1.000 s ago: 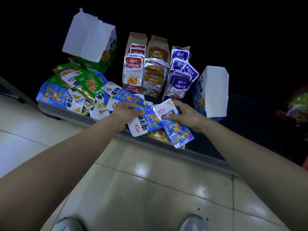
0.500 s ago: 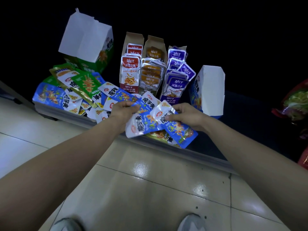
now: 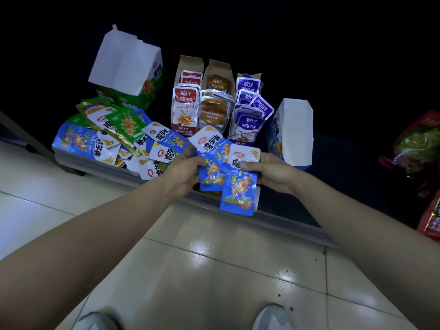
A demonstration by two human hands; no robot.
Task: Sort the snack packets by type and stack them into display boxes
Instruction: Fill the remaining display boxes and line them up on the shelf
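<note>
My left hand (image 3: 184, 171) grips a blue snack packet (image 3: 210, 160) by its left edge. My right hand (image 3: 270, 171) pinches a second blue packet (image 3: 239, 186) near its white top; it hangs upright and overlaps the first. Both hands are above the shelf's front edge (image 3: 285, 215). To the left lies a loose pile of blue and green packets (image 3: 119, 136). Behind stand three narrow display boxes: red packets (image 3: 185, 108), orange packets (image 3: 214, 108), purple packets (image 3: 248, 113). A blue display box (image 3: 294, 132) stands open on the right.
A green display box (image 3: 128, 75) with a raised white lid stands at the back left. Red and green bagged goods (image 3: 419, 144) lie at the far right. Tiled floor (image 3: 214, 270) is below the shelf, and my shoes (image 3: 271, 316) show at the bottom.
Both blue packets have turned from lying slanted to nearly upright and lifted a little. My hands have drawn them closer together, the right packet now overlapping the left one.
</note>
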